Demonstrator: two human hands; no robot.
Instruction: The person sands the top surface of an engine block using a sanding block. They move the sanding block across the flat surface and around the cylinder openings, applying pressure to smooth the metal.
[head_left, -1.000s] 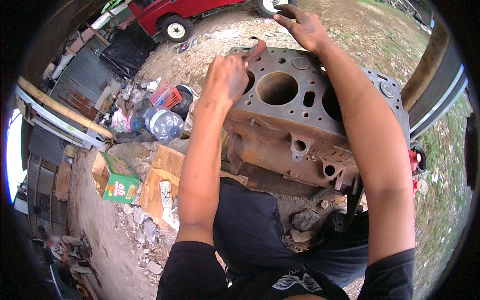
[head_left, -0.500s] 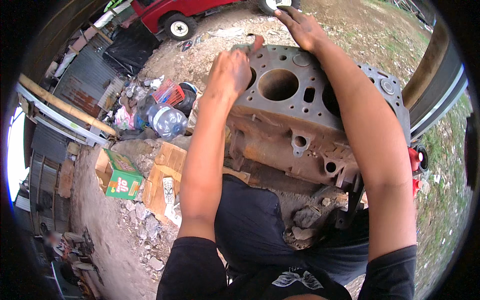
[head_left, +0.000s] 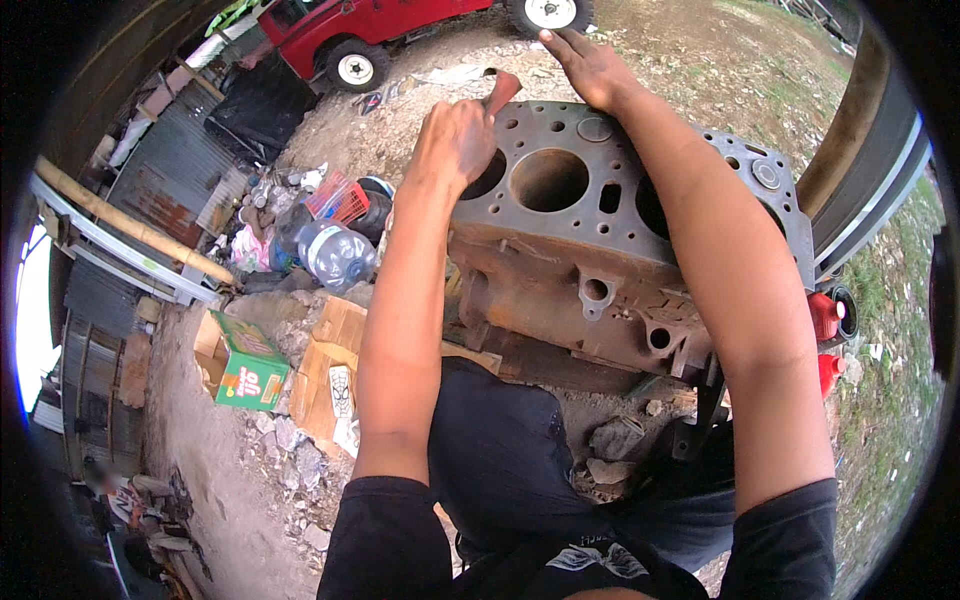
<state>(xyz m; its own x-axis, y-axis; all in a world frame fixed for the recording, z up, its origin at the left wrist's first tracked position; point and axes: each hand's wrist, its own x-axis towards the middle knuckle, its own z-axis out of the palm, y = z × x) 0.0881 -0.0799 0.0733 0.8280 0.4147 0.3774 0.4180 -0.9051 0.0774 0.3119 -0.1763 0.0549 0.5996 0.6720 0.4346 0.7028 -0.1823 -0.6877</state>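
Note:
A large rusty engine block (head_left: 545, 250) stands before me, its grey machined top face up, with wide cylinder bores and many small holes. At its left end is my left hand (head_left: 457, 145), closed around a reddish-brown strip of sandpaper (head_left: 504, 90), by its look. One end of the strip sticks up past the fingers; the rest is hidden in the hand. Beside the left hand is a partly covered bore, and the nearest whole bore (head_left: 549, 180) is bare inside. My right hand (head_left: 592, 76) lies at the block's far edge, fingers stretched out and holding nothing. My right forearm crosses over the top face.
Left of the block lie a big clear plastic bottle (head_left: 338, 254), a red basket (head_left: 338, 198), a green carton (head_left: 243, 362) and flattened cardboard (head_left: 325, 385). Red containers (head_left: 826, 316) stand at the right. Behind is a red vehicle (head_left: 390, 22); a post (head_left: 862, 125) rises at the right.
The view has shifted slightly, so the block sits a little lower. My left hand has moved slightly farther out along the block with the sandpaper, and more of the strip shows. My right hand stays outstretched.

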